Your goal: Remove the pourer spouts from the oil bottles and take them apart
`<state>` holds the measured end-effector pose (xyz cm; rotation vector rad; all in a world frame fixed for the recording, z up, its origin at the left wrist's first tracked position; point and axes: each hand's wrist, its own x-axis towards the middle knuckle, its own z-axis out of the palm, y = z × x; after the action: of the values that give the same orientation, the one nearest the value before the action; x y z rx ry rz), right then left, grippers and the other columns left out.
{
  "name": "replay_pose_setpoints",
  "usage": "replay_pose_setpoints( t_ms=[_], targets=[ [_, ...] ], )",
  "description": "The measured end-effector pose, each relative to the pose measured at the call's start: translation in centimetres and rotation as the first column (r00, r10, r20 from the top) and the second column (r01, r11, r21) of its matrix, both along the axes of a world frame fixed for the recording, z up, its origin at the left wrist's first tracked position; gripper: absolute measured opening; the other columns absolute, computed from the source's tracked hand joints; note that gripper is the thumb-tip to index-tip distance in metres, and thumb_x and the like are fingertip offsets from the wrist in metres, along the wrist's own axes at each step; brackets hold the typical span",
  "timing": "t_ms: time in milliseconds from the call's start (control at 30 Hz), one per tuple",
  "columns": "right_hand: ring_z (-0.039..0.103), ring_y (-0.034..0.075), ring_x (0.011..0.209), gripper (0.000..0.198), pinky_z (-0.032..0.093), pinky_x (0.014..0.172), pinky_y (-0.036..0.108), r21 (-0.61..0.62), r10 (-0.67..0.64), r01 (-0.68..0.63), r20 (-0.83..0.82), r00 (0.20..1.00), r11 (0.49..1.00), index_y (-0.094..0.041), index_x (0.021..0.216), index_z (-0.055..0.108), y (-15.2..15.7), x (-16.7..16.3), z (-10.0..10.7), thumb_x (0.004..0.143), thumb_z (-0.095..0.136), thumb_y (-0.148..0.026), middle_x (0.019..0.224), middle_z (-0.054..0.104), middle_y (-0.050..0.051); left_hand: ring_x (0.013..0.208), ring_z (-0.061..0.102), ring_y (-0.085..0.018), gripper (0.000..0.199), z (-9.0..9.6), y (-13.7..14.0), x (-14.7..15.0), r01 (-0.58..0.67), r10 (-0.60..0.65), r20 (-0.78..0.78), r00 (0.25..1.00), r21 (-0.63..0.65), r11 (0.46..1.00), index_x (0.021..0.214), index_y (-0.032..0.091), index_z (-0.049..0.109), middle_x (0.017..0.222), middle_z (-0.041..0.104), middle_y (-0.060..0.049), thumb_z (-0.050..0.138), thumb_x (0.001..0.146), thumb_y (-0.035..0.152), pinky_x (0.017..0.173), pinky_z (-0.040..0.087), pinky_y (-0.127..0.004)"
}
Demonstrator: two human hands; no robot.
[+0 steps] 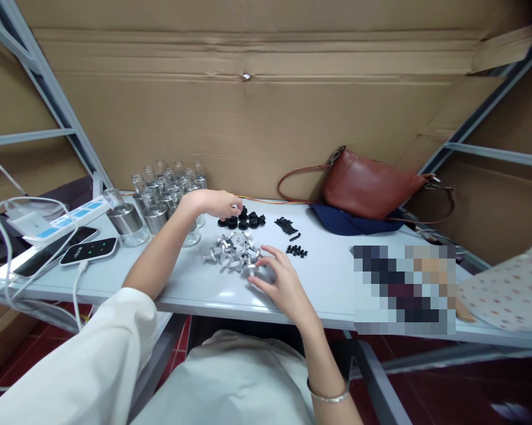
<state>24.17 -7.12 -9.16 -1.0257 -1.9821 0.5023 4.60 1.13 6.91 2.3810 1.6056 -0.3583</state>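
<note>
My left hand point(221, 203) is over the pile of black round caps point(243, 223), its fingers curled together at the back of the pile. Whether a cap is between those fingertips is hidden. My right hand point(281, 280) has its thumb and a finger on either side of a silver disc-shaped metal piece point(251, 270), at the right edge of a heap of similar silver pieces point(232, 251). Beyond that hand lie small black plugs point(296, 251) and a cluster of thin black strips point(286, 225), one strip lying apart.
Several glass bottles with metal sleeves point(126, 221) stand at the back left. A power strip point(71, 221), a phone point(57, 251) and a white device with a cable point(88, 251) lie left. A brown handbag point(367, 183) rests on a dark blue cloth item point(336, 218). Cardboard point(257, 130) walls the back.
</note>
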Motion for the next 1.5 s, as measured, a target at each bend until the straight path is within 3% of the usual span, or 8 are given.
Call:
replay_pose_setpoints(
  t_ms=[400, 500, 733, 1067, 1200, 1300, 1400, 1500],
  targets=[
    [0.061, 0.022, 0.1, 0.019, 0.048, 0.089, 0.038, 0.109, -0.048, 0.082, -0.285, 0.957, 0.991, -0.022, 0.085, 0.053, -0.5, 0.2, 0.8, 0.076, 0.07, -0.026, 0.103, 0.064, 0.007, 0.085, 0.06, -0.016, 0.028, 1.4, -5.5, 1.8, 0.262, -0.259, 0.137, 0.956, -0.005, 0.965, 0.109, 0.025, 0.06, 0.106, 0.067, -0.001, 0.052, 0.086, 0.038, 0.065, 0.036, -0.02],
    [0.064, 0.019, 0.088, 0.02, 0.05, 0.082, 0.034, 0.092, -0.056, 0.095, -0.362, 0.931, 0.991, -0.022, 0.088, 0.053, -0.4, 0.1, 0.3, 0.077, 0.069, -0.026, 0.088, 0.064, 0.003, 0.082, 0.059, -0.015, 0.027, 0.9, -5.6, 2.5, 0.284, -0.28, 0.146, 0.949, -0.007, 0.959, 0.108, 0.025, 0.06, 0.104, 0.067, -0.001, 0.054, 0.085, 0.037, 0.063, 0.036, -0.021],
    [0.06, 0.019, 0.091, 0.014, 0.049, 0.081, 0.034, 0.143, -0.034, 0.1, -0.404, 0.914, 0.985, -0.023, 0.085, 0.053, -0.4, 0.0, 0.3, 0.079, 0.066, -0.023, 0.091, 0.062, 0.004, 0.064, 0.053, -0.012, 0.022, -0.5, -4.9, 4.2, 0.397, -0.393, 0.195, 0.899, 0.02, 0.918, 0.085, 0.02, 0.064, 0.076, 0.064, 0.0, 0.048, 0.087, 0.035, 0.054, 0.033, -0.022],
    [0.061, 0.019, 0.09, 0.015, 0.05, 0.08, 0.034, 0.163, -0.045, 0.115, -0.381, 0.924, 0.98, -0.023, 0.087, 0.054, -0.5, 0.1, 0.4, 0.079, 0.067, -0.024, 0.092, 0.062, 0.004, 0.067, 0.055, -0.012, 0.032, -0.7, -4.9, 4.2, 0.402, -0.4, 0.249, 0.882, 0.044, 0.915, 0.09, 0.019, 0.062, 0.079, 0.064, -0.001, 0.044, 0.09, 0.046, 0.056, 0.034, -0.022],
    [0.062, 0.02, 0.092, 0.018, 0.051, 0.083, 0.036, 0.144, -0.069, 0.145, -0.435, 0.898, 0.979, -0.023, 0.091, 0.056, -0.3, 0.1, -0.1, 0.078, 0.068, -0.027, 0.096, 0.064, 0.006, 0.074, 0.058, -0.015, 0.034, -3.2, -5.2, 4.3, 0.386, -0.392, 0.388, 0.834, 0.098, 0.917, 0.095, 0.018, 0.057, 0.087, 0.065, -0.004, 0.042, 0.092, 0.048, 0.063, 0.039, -0.023],
    [0.063, 0.02, 0.094, 0.017, 0.052, 0.083, 0.037, 0.119, -0.099, 0.18, -0.495, 0.863, 0.977, -0.023, 0.093, 0.057, -0.4, 0.1, -0.3, 0.08, 0.066, -0.028, 0.097, 0.065, 0.006, 0.086, 0.061, -0.019, 0.043, -7.2, -6.4, 4.6, 0.228, -0.348, 0.565, 0.748, 0.275, 0.934, 0.122, 0.018, 0.041, 0.106, 0.062, -0.009, 0.041, 0.092, 0.049, 0.074, 0.047, -0.03],
    [0.064, 0.02, 0.09, 0.017, 0.053, 0.081, 0.037, 0.106, -0.098, 0.178, -0.52, 0.849, 0.978, -0.023, 0.093, 0.059, -0.7, 0.2, -0.2, 0.078, 0.067, -0.026, 0.093, 0.066, 0.005, 0.113, 0.055, -0.024, 0.055, -11.3, -7.6, 4.6, 0.194, -0.499, 0.659, 0.562, 0.481, 0.855, 0.134, 0.021, 0.025, 0.13, 0.048, -0.016, 0.047, 0.09, 0.046, 0.094, 0.046, -0.039],
    [0.064, 0.019, 0.084, 0.019, 0.053, 0.079, 0.037, 0.135, -0.074, 0.169, -0.527, 0.847, 0.976, -0.024, 0.095, 0.064, -0.7, 0.6, 0.2, 0.077, 0.069, -0.024, 0.091, 0.067, 0.004, 0.128, 0.044, -0.024, 0.051, -13.4, -8.0, 4.5, 0.248, -0.576, 0.65, 0.495, 0.53, 0.811, 0.139, 0.025, 0.023, 0.142, 0.038, -0.015, 0.043, 0.094, 0.036, 0.105, 0.039, -0.041]
  ],
)
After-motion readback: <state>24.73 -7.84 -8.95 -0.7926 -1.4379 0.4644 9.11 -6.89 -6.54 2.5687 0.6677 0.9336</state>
